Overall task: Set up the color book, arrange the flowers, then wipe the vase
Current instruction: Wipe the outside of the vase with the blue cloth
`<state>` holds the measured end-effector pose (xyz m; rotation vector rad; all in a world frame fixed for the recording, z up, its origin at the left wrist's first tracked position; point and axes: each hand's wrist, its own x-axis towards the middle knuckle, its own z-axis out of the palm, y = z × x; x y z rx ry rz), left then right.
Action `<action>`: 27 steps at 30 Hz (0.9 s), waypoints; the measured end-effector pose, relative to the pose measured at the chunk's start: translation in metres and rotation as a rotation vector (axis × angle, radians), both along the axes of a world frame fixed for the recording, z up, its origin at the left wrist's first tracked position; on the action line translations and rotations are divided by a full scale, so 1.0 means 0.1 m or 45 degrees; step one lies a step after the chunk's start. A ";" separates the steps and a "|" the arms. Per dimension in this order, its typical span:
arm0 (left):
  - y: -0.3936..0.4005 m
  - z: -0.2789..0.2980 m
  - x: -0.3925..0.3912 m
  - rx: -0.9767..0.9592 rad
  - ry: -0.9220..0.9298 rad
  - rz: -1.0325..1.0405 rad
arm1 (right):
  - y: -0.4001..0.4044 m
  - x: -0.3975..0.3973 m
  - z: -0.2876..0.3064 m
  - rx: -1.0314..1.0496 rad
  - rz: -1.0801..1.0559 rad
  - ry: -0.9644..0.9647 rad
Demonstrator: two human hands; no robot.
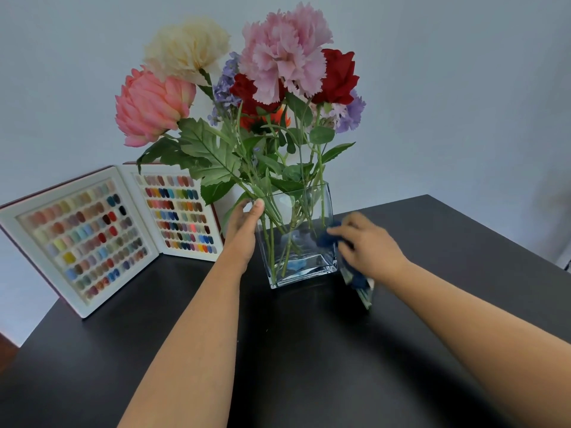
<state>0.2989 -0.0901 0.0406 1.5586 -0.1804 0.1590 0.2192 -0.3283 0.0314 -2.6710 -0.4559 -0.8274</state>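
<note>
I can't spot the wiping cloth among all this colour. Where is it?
In the head view, the blue cloth is bunched in the right hand, pressed against the right side of the glass vase, right of centre on the black table.

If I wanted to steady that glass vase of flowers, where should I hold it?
Probably by the upper left wall of the vase, coming from its left side as the left hand does: the flat square walls suit a palm, and the stems crowd the opening.

left hand [244,223] steadying vase [296,242], right hand [367,245] wiping
</note>
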 end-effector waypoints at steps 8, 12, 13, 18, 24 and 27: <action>0.00 0.00 0.00 -0.037 0.011 -0.024 | 0.64 0.16 0.36 0.199 0.118 -0.250; 0.01 0.00 0.01 -0.027 0.010 -0.021 | 0.76 0.15 0.09 0.001 0.237 -0.231; 0.01 0.00 0.01 -0.021 0.007 -0.018 | 0.76 0.13 0.02 -0.051 0.262 -0.230; 0.00 -0.02 0.01 0.005 -0.002 0.008 | 0.70 0.04 -0.28 -0.336 0.350 -0.066; 0.00 0.03 -0.01 0.040 -0.002 0.010 | 0.68 0.08 -0.35 -0.639 0.269 0.255; 0.00 0.04 0.00 0.033 0.006 0.002 | 0.64 0.09 -0.12 -0.162 0.208 0.137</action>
